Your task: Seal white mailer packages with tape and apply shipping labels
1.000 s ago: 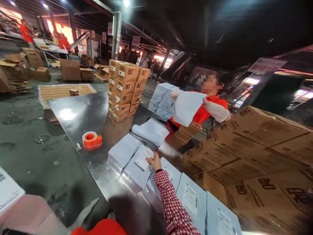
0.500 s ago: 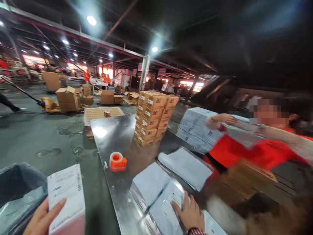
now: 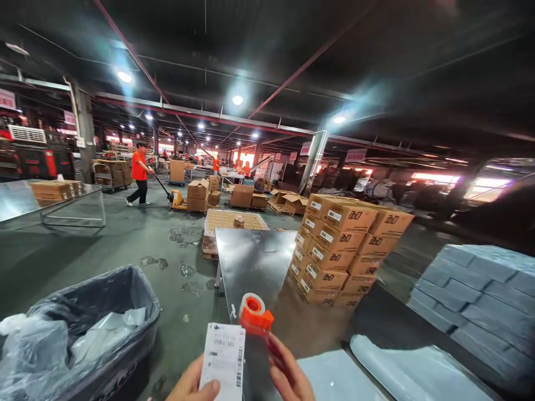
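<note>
My left hand (image 3: 194, 384) grips a thick stack of printed shipping labels (image 3: 223, 359), its thumb pressed on the front face. Barcodes and small print show on the top label. Just to the right, my right hand (image 3: 288, 370) is raised over the metal table with fingers apart and nothing visible in them. Its fingertips come close to an orange tape dispenser (image 3: 257, 320) with a roll of clear tape; whether they touch it I cannot tell. Pale grey plastic mailers (image 3: 334, 373) lie to the right of that hand.
Cartons (image 3: 334, 250) stand stacked on the metal table (image 3: 246, 250). A lined grey bin (image 3: 142, 312) holding plastic is at lower left. Wrapped grey packages (image 3: 472, 301) are piled at right. A person in an orange shirt (image 3: 140, 167) pulls a pallet jack (image 3: 179, 199) farther back.
The view has swung left. My right hand has left the grey packages and come near the labels and tape dispenser. My left hand has brought the label stack toward the middle.
</note>
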`<state>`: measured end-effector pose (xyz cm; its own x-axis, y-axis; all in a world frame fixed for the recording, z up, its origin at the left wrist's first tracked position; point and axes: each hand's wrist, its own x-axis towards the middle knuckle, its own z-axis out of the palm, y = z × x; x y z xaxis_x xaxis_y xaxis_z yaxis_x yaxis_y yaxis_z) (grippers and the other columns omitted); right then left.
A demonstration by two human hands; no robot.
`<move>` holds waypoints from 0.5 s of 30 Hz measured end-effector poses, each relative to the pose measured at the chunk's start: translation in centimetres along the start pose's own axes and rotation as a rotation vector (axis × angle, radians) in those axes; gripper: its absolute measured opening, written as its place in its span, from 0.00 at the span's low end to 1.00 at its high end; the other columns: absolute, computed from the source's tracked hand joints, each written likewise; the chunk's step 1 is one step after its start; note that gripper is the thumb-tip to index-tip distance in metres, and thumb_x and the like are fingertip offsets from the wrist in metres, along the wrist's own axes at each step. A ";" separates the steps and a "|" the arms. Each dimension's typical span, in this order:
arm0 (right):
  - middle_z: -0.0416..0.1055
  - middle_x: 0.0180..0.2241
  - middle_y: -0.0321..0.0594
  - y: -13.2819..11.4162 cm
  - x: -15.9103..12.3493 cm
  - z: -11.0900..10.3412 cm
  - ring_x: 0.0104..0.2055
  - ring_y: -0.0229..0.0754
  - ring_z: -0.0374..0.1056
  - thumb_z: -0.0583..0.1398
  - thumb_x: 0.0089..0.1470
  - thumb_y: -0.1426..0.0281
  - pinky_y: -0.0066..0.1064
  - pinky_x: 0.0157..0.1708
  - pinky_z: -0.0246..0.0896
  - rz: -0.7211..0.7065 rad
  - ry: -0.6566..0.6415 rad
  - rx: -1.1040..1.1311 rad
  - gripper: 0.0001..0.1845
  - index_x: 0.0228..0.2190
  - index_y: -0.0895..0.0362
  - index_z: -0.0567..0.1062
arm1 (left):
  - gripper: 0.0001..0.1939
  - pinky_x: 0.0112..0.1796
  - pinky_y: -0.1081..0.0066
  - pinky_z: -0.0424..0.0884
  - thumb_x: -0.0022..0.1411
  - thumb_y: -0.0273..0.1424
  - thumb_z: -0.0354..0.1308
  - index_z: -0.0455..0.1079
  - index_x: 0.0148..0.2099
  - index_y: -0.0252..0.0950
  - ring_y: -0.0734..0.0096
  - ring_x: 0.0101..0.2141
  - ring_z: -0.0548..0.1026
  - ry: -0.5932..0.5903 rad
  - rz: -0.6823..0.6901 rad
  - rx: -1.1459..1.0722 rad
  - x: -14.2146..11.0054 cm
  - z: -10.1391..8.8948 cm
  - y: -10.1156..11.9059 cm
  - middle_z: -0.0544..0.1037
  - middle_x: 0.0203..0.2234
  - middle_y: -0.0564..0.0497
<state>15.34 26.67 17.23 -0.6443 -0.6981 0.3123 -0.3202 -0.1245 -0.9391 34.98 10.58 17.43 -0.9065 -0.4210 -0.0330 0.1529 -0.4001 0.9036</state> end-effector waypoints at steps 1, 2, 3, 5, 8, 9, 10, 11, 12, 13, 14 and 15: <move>0.73 0.53 0.48 -1.3 0.8 1.7 0.53 0.56 0.71 0.65 0.50 0.55 0.45 0.50 0.71 0.029 -0.066 0.075 0.27 0.51 0.49 0.75 | 0.32 0.56 0.54 0.64 0.49 0.49 0.69 0.75 0.53 0.38 0.47 0.51 0.73 -0.041 0.019 0.056 -0.3 0.2 0.2 0.78 0.49 0.42; 0.75 0.48 0.48 -2.5 1.5 3.3 0.48 0.53 0.74 0.67 0.47 0.55 0.43 0.47 0.72 0.065 -0.082 0.132 0.31 0.51 0.53 0.75 | 0.31 0.56 0.55 0.64 0.51 0.49 0.67 0.74 0.54 0.38 0.49 0.52 0.73 -0.070 0.045 0.120 -0.5 0.4 0.6 0.78 0.50 0.42; 0.77 0.42 0.47 -3.7 2.0 4.5 0.42 0.50 0.75 0.70 0.42 0.56 0.39 0.41 0.73 0.095 -0.106 0.168 0.32 0.48 0.56 0.76 | 0.30 0.55 0.57 0.64 0.54 0.48 0.66 0.73 0.56 0.38 0.50 0.51 0.73 -0.088 0.068 0.183 -0.9 0.5 1.0 0.77 0.51 0.42; 0.76 0.31 0.40 -5.2 2.6 6.3 0.32 0.42 0.72 0.72 0.38 0.59 0.31 0.32 0.69 0.175 -0.150 0.186 0.24 0.37 0.59 0.77 | 0.29 0.52 0.60 0.67 0.58 0.47 0.63 0.72 0.57 0.37 0.53 0.50 0.74 -0.109 0.072 0.259 -1.5 0.3 1.8 0.77 0.51 0.43; 0.73 0.26 0.35 -6.1 2.8 7.5 0.27 0.37 0.67 0.72 0.36 0.61 0.28 0.29 0.63 0.278 -0.144 0.241 0.20 0.29 0.59 0.75 | 0.28 0.46 0.64 0.70 0.60 0.50 0.58 0.74 0.54 0.35 0.54 0.46 0.74 -0.033 -0.011 0.259 -2.4 -0.6 2.4 0.79 0.46 0.43; 0.73 0.26 0.35 -6.1 2.7 7.7 0.27 0.37 0.66 0.72 0.35 0.61 0.28 0.29 0.62 0.307 -0.126 0.269 0.21 0.30 0.58 0.75 | 0.29 0.44 0.64 0.70 0.61 0.52 0.56 0.76 0.52 0.35 0.55 0.45 0.74 0.013 -0.041 0.259 -2.7 -1.0 2.3 0.80 0.44 0.43; 0.73 0.25 0.34 -6.1 2.6 7.8 0.26 0.37 0.66 0.73 0.33 0.61 0.28 0.29 0.62 0.333 -0.109 0.291 0.22 0.30 0.58 0.74 | 0.29 0.43 0.65 0.70 0.61 0.53 0.56 0.77 0.50 0.34 0.56 0.43 0.74 0.051 -0.059 0.253 -2.9 -1.4 2.2 0.80 0.42 0.43; 0.72 0.24 0.34 -6.0 2.5 7.9 0.26 0.36 0.65 0.73 0.32 0.61 0.28 0.29 0.61 0.351 -0.094 0.303 0.23 0.30 0.58 0.74 | 0.29 0.42 0.66 0.71 0.61 0.53 0.56 0.77 0.49 0.33 0.58 0.41 0.74 0.066 -0.065 0.236 -3.0 -1.7 2.0 0.80 0.40 0.43; 0.72 0.23 0.33 -5.9 2.5 8.0 0.25 0.36 0.64 0.73 0.32 0.61 0.27 0.28 0.60 0.362 -0.083 0.305 0.24 0.30 0.58 0.74 | 0.29 0.40 0.68 0.71 0.61 0.52 0.56 0.77 0.49 0.32 0.60 0.39 0.74 0.051 -0.066 0.208 -3.1 -2.0 1.9 0.80 0.39 0.43; 0.71 0.22 0.33 -5.8 2.5 8.1 0.24 0.35 0.63 0.73 0.32 0.60 0.27 0.27 0.58 0.365 -0.077 0.301 0.24 0.30 0.59 0.73 | 0.28 0.37 0.69 0.71 0.62 0.51 0.56 0.77 0.49 0.31 0.63 0.35 0.74 0.016 -0.070 0.173 -3.1 -2.3 1.8 0.80 0.36 0.43; 0.70 0.22 0.33 -5.6 2.4 8.1 0.24 0.35 0.62 0.73 0.33 0.59 0.26 0.26 0.57 0.361 -0.076 0.294 0.24 0.29 0.59 0.73 | 0.28 0.33 0.71 0.70 0.62 0.50 0.55 0.76 0.50 0.31 0.67 0.30 0.73 -0.022 -0.073 0.145 -3.1 -2.5 1.8 0.80 0.33 0.44; 0.70 0.22 0.33 -5.4 2.4 8.2 0.23 0.35 0.62 0.72 0.35 0.57 0.26 0.26 0.56 0.352 -0.080 0.281 0.23 0.29 0.59 0.73 | 0.27 0.31 0.72 0.69 0.63 0.49 0.55 0.76 0.50 0.30 0.69 0.27 0.72 -0.058 -0.072 0.139 -3.1 -2.7 1.9 0.79 0.30 0.46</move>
<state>21.24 19.86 21.83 -0.6209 -0.7831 -0.0347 0.1165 -0.0484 -0.9920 39.10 8.90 18.14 -0.9351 -0.3457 -0.0784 0.0346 -0.3090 0.9504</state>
